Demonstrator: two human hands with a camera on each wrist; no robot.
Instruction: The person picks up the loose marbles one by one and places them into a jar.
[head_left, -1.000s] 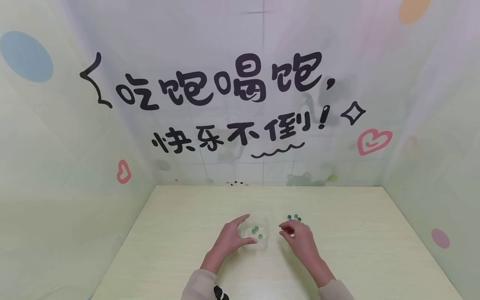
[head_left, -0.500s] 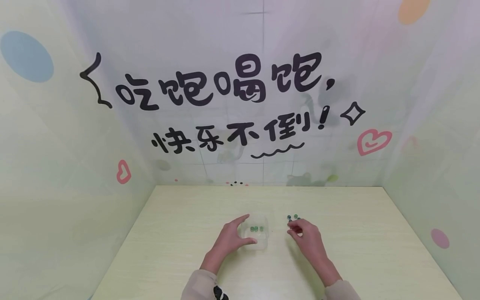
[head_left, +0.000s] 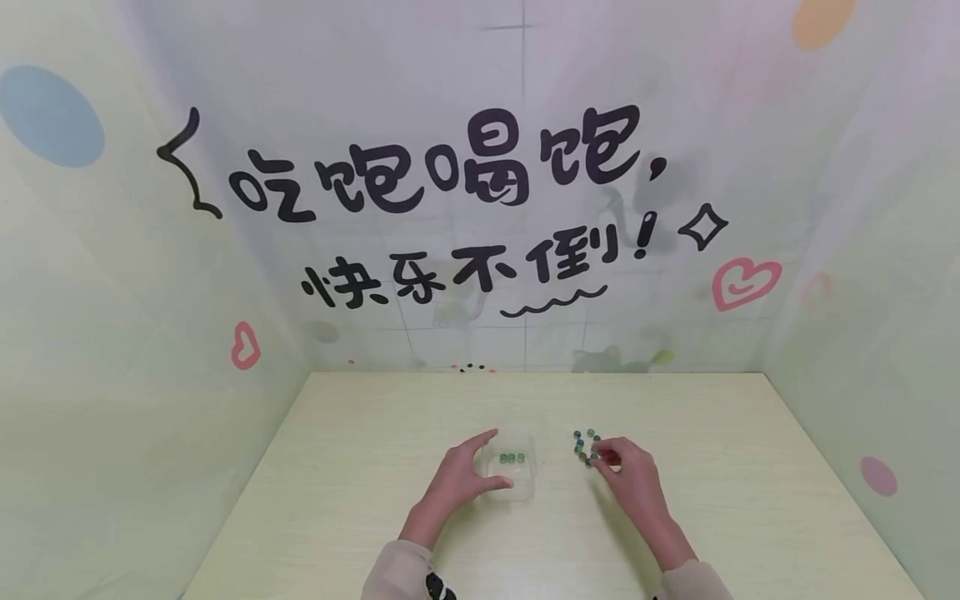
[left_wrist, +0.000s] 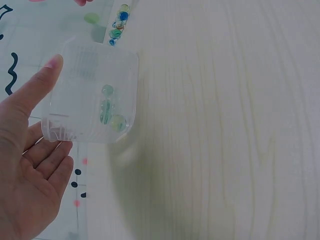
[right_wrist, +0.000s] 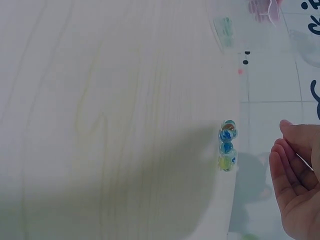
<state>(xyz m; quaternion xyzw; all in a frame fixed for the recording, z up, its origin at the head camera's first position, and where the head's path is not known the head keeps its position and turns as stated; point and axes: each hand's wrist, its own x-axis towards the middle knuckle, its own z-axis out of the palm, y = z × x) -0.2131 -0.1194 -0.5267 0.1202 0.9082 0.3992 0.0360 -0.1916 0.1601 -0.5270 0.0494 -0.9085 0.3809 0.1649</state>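
A clear plastic box (head_left: 525,487) stands on the table, and my left hand (head_left: 459,473) grips its left side between thumb and fingers. Inside the box lie 3 green glass marbles (head_left: 512,458) in a row; the left wrist view also shows these marbles (left_wrist: 106,106) through the wall. Right of the box is a loose cluster of several blue and green marbles (head_left: 580,443). My right hand (head_left: 633,473) is at the cluster's right side, fingers bent and thumb close to the index finger. No marble shows between its fingertips in the right wrist view.
The pale wood-grain table (head_left: 360,450) reaches back to a printed wall sheet (head_left: 450,333) with large black lettering. Similar sheets (head_left: 862,350) flank the table on the left and right.
My right hand has moved right, from between box and cluster to the cluster's right side, uncovering more marbles. Inside the box the marbles have rolled into a row. My left hand stays put.
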